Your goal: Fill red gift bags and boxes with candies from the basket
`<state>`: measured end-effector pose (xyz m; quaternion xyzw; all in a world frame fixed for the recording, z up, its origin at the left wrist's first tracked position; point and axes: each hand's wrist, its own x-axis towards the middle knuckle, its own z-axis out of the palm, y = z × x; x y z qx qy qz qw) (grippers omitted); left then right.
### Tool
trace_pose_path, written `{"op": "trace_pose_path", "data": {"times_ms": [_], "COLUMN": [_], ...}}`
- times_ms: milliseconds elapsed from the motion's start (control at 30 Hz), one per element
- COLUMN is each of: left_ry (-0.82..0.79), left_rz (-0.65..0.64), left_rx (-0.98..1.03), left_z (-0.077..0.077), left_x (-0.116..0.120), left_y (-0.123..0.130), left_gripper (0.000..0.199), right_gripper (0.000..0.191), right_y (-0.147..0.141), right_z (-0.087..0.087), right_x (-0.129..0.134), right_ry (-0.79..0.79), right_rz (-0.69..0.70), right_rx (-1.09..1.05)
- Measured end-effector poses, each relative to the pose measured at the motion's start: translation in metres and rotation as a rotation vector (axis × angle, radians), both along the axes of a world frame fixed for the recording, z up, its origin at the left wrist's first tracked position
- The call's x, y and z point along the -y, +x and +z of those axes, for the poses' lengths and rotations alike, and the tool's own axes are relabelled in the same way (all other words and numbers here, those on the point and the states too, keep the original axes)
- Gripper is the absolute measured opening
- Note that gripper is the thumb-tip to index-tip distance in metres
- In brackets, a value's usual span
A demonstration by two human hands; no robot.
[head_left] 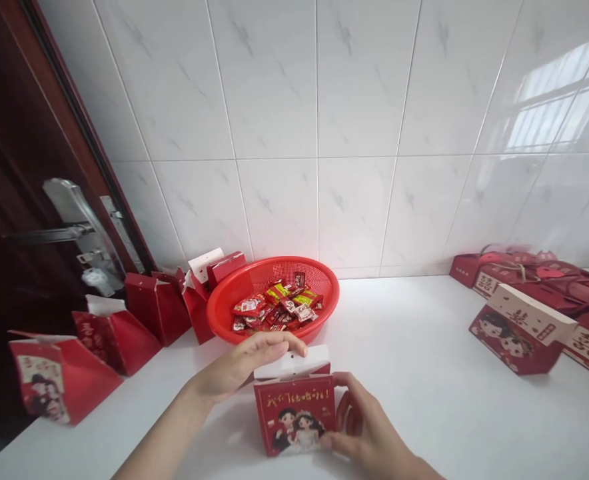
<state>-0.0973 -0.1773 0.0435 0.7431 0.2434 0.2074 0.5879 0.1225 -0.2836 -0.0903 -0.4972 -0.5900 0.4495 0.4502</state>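
A red paper candy box (297, 415) with a cartoon bride and groom and gold lettering stands upright on the white table in front of me. Its top is unclosed, and a white flap (302, 360) rises at the back. My right hand (367, 423) grips the box at its right side, thumb on the front. Above the box's left rear, my left hand (247, 360) is stretched out with fingers extended beside the white flap; whether it touches the flap I cannot tell. Just behind is a red plastic basket (215, 320) with many wrapped candies (279, 305) in it.
Several red boxes (69, 380) with raised tops line the table's left side. A closed-looking box (519, 333) sits tilted at the right, against flat red packages (539, 277). A dark door with a metal handle (74, 230) borders the left; a tiled wall (359, 213) stands behind.
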Motion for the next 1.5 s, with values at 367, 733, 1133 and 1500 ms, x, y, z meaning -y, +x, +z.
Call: {"op": "trace_pose_path", "data": {"times_ms": [367,733,1133,1500], "left_ry": [-0.185,0.238,0.515,0.547], "left_rz": [-0.053,0.42,0.315,0.344], "left_rx": [0.13,-0.064,-0.85,-1.018], "left_z": [-0.004,0.015,0.013,-0.014], "left_x": [-0.012,-0.058,-0.157,-0.215], "left_y": [-0.009,-0.025,-0.005,0.042], "left_gripper": [0.049,0.047,0.034,0.034], "right_gripper": [0.093,0.091,0.075,0.08], "right_y": [0.002,0.006,0.009,0.007], "right_z": [-0.031,-0.002,0.013,-0.002], "right_x": [-0.016,0.001,0.011,0.007], "right_ry": [-0.09,-0.025,-0.07,-0.049], "right_rz": [0.009,0.035,0.064,0.1], "right_rx": [-0.041,-0.047,-0.033,-0.068]}}
